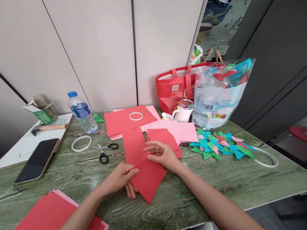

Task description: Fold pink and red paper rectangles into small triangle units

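A piece of red paper (149, 179) is pinched at its left edge by my left hand (122, 177), thumb on top and fingers tucked beneath. A slanting crease or edge crosses the paper, and a longer red strip (132, 145) reaches away from it; I cannot tell whether the two are one sheet. Over the paper's upper right side is my right hand (162, 155), its fingers loosely bent and apart, with the tips near or touching the paper. Beyond that hand lies a stack of cut red paper (165, 135). Black-handled scissors (106, 152) lie partly open left of the paper.
Red sheets (116, 121) bear a tape roll (136, 116). Pink paper (186, 131), a white mug (184, 111), a red bag (168, 91) and a plastic bag (217, 102) stand behind. Folded pieces (219, 144) lie right; a bottle (82, 113) and phone (37, 161) left.
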`<action>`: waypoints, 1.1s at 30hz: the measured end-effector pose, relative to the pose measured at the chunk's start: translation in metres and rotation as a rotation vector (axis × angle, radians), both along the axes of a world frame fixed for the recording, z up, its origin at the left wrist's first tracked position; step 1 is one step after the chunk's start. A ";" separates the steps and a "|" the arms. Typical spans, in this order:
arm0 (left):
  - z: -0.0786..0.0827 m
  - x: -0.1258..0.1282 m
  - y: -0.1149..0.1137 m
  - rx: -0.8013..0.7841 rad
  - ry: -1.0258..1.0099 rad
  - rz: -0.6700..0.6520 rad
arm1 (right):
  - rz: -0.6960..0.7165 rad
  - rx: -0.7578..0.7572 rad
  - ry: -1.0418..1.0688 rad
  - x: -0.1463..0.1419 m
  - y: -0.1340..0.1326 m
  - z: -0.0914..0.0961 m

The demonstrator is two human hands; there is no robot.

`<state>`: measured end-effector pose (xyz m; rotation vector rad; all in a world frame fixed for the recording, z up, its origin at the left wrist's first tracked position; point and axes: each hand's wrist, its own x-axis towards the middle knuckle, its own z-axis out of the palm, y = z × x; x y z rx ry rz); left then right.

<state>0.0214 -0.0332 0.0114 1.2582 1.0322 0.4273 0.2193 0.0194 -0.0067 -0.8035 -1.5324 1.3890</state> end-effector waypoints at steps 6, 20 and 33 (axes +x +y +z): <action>0.000 0.003 -0.007 -0.077 0.014 -0.172 | 0.246 0.134 -0.266 -0.004 -0.011 0.002; 0.001 0.003 -0.002 0.193 0.005 -0.093 | 0.260 0.120 -0.316 0.006 -0.006 0.011; 0.001 0.000 0.000 0.102 -0.011 0.108 | 0.169 -0.017 -0.247 0.014 0.004 0.009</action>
